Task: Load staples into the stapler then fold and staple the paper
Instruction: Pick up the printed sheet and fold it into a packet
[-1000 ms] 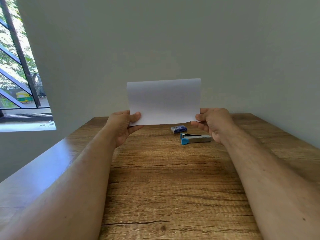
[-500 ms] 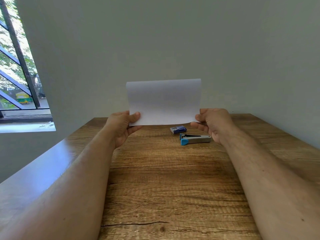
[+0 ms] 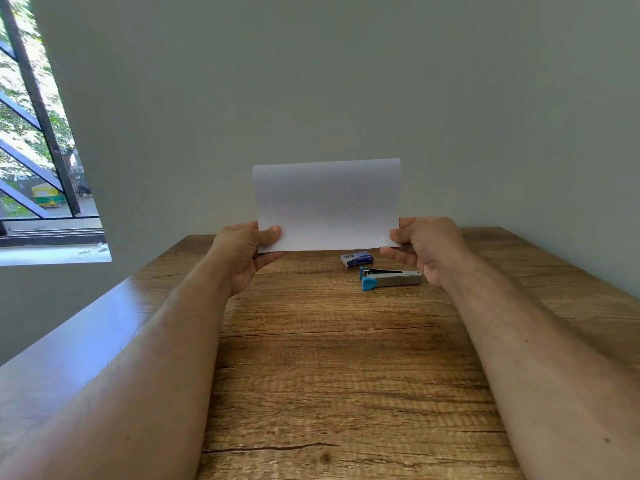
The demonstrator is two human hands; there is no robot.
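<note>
I hold a white sheet of paper (image 3: 327,204) upright above the far part of the wooden table (image 3: 346,358); its top edge curls over like a fold. My left hand (image 3: 244,252) pinches its lower left corner and my right hand (image 3: 424,249) pinches its lower right corner. Below the paper, on the table, lies a metal stapler with a blue tip (image 3: 389,278), its top lifted open. A small blue staple box (image 3: 356,258) sits just behind it.
A plain grey wall stands right behind the table. A window with dark bars (image 3: 34,133) is at the left, with a white sill below it. The table's left edge runs diagonally under my left forearm.
</note>
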